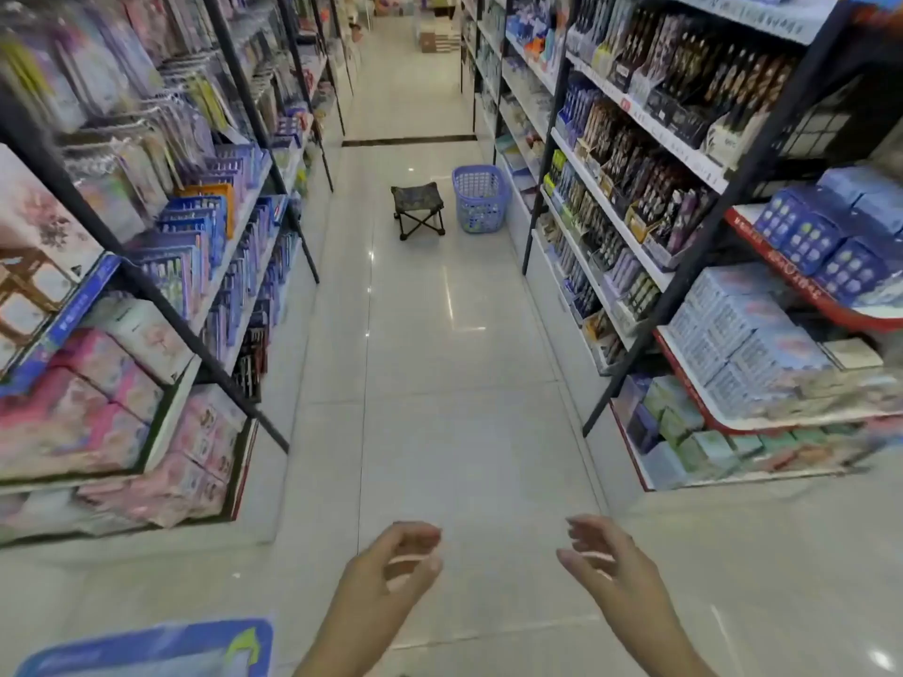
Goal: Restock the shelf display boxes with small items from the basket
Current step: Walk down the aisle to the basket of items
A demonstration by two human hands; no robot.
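A blue plastic basket [480, 198] stands on the tiled aisle floor far ahead, close to the right-hand shelving. Display boxes of small items [635, 197] fill the right shelves beside it. My left hand [396, 561] and my right hand [603, 554] hang low in front of me over the floor, fingers loosely curled, each holding nothing. Both hands are far from the basket.
A small folding stool [418, 210] stands just left of the basket. Shelving with boxed goods lines both sides of the aisle; the left shelves [146, 266] hold packaged stationery. A blue sign or mat [161, 649] lies at the bottom left. The view is motion-blurred.
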